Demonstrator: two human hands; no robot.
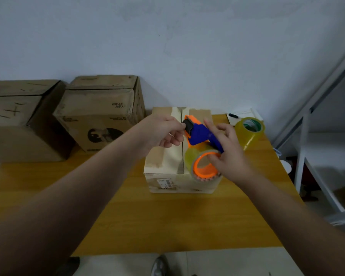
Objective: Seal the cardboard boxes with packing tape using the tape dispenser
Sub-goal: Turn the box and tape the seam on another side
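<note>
A: In the head view, where was the tape dispenser [199, 134]?

B: In the middle of the frame, lying slanted over the top of the small cardboard box [163, 162], close to its centre seam. I think it was held so because the tape must run along that seam.

A: And the hands?

B: The left hand [161, 132] came from the lower left. Its fingers were curled and pinched the black front end of the dispenser, probably to find the loose tape end, but the tape itself I could not see there.

A: The right one?

B: The right hand [229, 154] was at the blue handle, thumb beside the orange hub of the tape roll [189, 162]. Its fingers looked half spread and blurred, so grasping or released, I cannot tell.

A: Anything else?

B: A spare roll [249, 130] stood just right of the box on the yellow table [147, 216] — near at hand for refilling, I suppose. Two bigger boxes [100, 112] waited at the upper left, against the wall.
</note>
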